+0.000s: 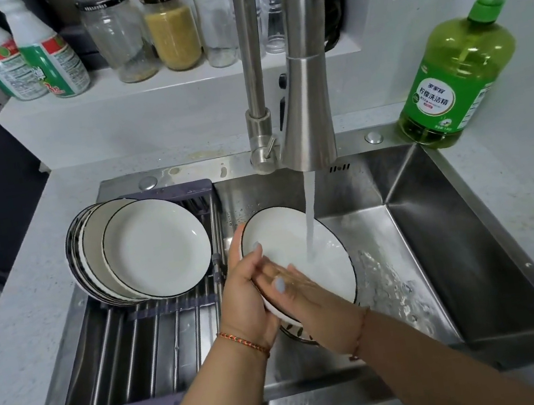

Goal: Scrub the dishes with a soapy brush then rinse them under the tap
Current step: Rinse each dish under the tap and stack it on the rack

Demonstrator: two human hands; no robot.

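A white plate with a dark rim (302,242) is tilted over the steel sink (465,242), and water from the tap (306,106) runs onto its face. My left hand (248,295) grips the plate's left edge, thumb on the front and fingers behind. My right hand (300,284) lies flat on the plate's lower face with straight fingers, rubbing it. Another dish with a patterned rim (293,332) shows below my hands in the basin. No brush is in view.
Several white plates (154,247) lean upright on a roll-up drying rack (135,353) over the sink's left half. A green dish soap bottle (453,70) stands at the sink's back right corner. Jars and bottles (170,26) line the shelf behind.
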